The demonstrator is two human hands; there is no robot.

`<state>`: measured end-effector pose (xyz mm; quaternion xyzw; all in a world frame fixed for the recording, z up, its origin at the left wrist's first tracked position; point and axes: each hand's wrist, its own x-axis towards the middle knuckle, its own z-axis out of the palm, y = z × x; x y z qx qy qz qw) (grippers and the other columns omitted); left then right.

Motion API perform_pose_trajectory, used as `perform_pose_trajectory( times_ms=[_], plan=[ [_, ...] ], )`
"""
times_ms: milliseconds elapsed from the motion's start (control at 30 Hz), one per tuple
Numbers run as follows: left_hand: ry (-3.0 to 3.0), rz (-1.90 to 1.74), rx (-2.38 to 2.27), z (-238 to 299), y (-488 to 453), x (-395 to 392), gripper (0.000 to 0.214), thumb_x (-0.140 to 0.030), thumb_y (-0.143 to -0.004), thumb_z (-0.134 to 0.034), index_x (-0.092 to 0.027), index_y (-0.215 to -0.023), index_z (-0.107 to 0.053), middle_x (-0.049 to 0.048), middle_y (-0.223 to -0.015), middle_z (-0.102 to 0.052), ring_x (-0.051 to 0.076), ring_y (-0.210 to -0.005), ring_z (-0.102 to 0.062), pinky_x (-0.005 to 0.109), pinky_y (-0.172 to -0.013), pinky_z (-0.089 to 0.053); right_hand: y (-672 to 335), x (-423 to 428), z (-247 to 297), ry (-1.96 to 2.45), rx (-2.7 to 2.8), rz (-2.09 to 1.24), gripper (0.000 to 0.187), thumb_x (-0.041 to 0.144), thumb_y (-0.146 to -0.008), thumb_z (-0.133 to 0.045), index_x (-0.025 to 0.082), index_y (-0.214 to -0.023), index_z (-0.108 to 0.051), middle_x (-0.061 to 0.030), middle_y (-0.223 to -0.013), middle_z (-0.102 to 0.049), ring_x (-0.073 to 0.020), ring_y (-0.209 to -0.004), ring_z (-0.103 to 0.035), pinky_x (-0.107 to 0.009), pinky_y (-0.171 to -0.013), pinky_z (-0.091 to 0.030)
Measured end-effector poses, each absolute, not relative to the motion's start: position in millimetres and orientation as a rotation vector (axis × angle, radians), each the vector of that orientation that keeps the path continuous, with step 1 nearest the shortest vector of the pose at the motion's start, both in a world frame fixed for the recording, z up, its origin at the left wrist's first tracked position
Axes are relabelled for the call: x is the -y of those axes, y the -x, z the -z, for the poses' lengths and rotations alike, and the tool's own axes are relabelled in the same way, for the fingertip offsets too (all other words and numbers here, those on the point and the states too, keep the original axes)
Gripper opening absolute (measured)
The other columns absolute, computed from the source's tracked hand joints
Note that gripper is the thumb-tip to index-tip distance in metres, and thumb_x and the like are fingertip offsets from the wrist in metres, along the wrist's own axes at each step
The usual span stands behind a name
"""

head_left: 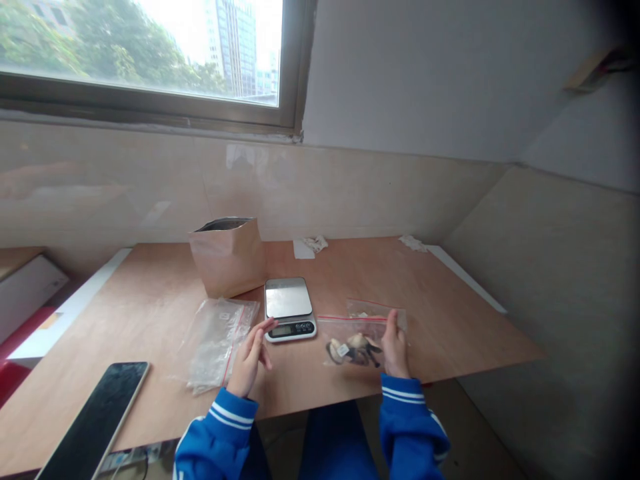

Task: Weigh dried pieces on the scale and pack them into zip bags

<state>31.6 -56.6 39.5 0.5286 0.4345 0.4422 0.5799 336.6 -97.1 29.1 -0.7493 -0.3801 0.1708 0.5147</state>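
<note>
My right hand (395, 348) rests on a clear zip bag (353, 340) with a red seal strip that holds dark and pale dried pieces; the fingers lie along the bag's right side, pressing it to the wooden table (440, 313). My left hand (250, 360) hovers open, fingers stretched toward the front-left corner of a small digital scale (289, 308) with a steel top. A stack of empty zip bags (213, 340) lies just left of that hand.
A brown paper pouch (229, 255) stands open behind the scale. A dark tablet (97, 417) lies at the table's front left. Paper scraps (310, 245) sit by the back wall. Another clear bag (373, 308) lies beyond the filled one.
</note>
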Motion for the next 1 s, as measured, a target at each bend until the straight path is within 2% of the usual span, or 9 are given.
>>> perform_pose_trajectory(
  times_ms=[100,167,267,333,500,600,767,867,1000],
  plan=[
    [-1.292,-1.045,-1.066,-46,-15,54,0.055,-0.046,-0.086,-0.048,-0.022,-0.136,-0.044,0.0115,-0.113,-0.066,0.006,-0.04,-0.048,0.024,-0.042,-0.044,-384,103,-25,1.894,0.703,-0.507,0.07,0.066,-0.085,-0.024,0.014,-0.077,-0.069,-0.0134,-0.061,-0.065,-0.0268,-0.064,-0.065,-0.036,-0.062,-0.051],
    [-1.344,-1.062,-1.111,-52,-4,51,0.055,-0.044,-0.087,-0.047,-0.022,-0.137,-0.042,0.0095,-0.105,-0.068,0.008,-0.046,-0.053,0.026,-0.05,-0.05,-408,105,-24,1.966,0.668,-0.469,0.069,0.069,-0.082,-0.028,0.012,-0.081,-0.068,-0.0144,-0.066,-0.065,-0.0281,-0.069,-0.064,-0.037,-0.064,-0.05],
    [-1.484,-1.16,-1.135,-59,7,45,0.046,-0.041,-0.084,-0.054,-0.022,-0.125,-0.055,0.0106,-0.13,-0.055,0.016,-0.082,-0.065,0.033,-0.081,-0.052,-425,107,-24,1.956,0.719,-0.133,0.071,0.069,-0.078,-0.039,0.008,-0.109,-0.058,-0.0185,-0.094,-0.065,-0.0292,-0.086,-0.062,-0.039,-0.074,-0.048],
    [-1.547,-1.209,-1.171,-61,12,40,0.041,-0.041,-0.082,-0.057,-0.022,-0.118,-0.06,0.0088,-0.142,-0.044,0.023,-0.108,-0.059,0.037,-0.096,-0.046,-424,111,-22,1.916,0.727,0.22,0.075,0.065,-0.077,-0.047,0.006,-0.123,-0.045,-0.0232,-0.113,-0.056,-0.0315,-0.101,-0.056,-0.045,-0.085,-0.044],
    [-1.506,-1.396,-1.326,-63,24,17,0.051,-0.042,-0.082,-0.054,-0.021,-0.129,-0.051,0.0098,-0.138,-0.048,0.027,-0.121,-0.05,0.041,-0.101,-0.041,-395,124,-10,2.026,0.663,0.649,0.062,0.049,-0.081,-0.052,0.008,-0.126,-0.041,-0.0279,-0.123,-0.046,-0.041,-0.121,-0.04,-0.06,-0.096,-0.03],
    [-1.481,-1.523,-1.476,-62,35,-11,0.062,-0.041,-0.08,-0.058,-0.02,-0.136,-0.042,0.0125,-0.139,-0.045,0.029,-0.125,-0.046,0.044,-0.102,-0.039,-375,127,3,2.12,0.636,0.632,0.063,0.049,-0.079,-0.052,0.01,-0.127,-0.042,-0.028,-0.131,-0.04,-0.0438,-0.123,-0.036,-0.062,-0.094,-0.031],
    [-1.526,-1.624,-1.648,-51,61,-67,0.105,-0.04,-0.063,-0.076,-0.013,-0.145,-0.017,0.0214,-0.151,-0.018,0.035,-0.137,-0.024,0.048,-0.112,-0.021,-359,117,27,2.205,0.782,0.44,0.059,0.049,-0.083,-0.042,0.007,-0.123,-0.05,-0.0278,-0.136,-0.037,-0.0427,-0.124,-0.035,-0.058,-0.094,-0.032],
    [-1.488,-1.6,-1.599,-38,71,-92,0.118,-0.039,-0.055,-0.082,-0.012,-0.145,-0.01,0.0229,-0.153,-0.007,0.036,-0.141,-0.012,0.048,-0.115,-0.013,-358,103,32,2.293,0.818,0.253,0.055,0.049,-0.085,-0.036,0.01,-0.119,-0.056,-0.0249,-0.135,-0.04,-0.0413,-0.122,-0.038,-0.058,-0.093,-0.032],
    [-1.458,-1.438,-1.527,-23,72,-109,0.123,-0.037,-0.052,-0.084,-0.012,-0.144,-0.006,0.0244,-0.152,-0.011,0.035,-0.141,-0.012,0.048,-0.115,-0.013,-364,78,31,2.311,0.951,0.114,0.05,0.042,-0.087,-0.035,0.01,-0.117,-0.059,-0.023,-0.127,-0.051,-0.0353,-0.119,-0.043,-0.052,-0.094,-0.034]
  ],
)
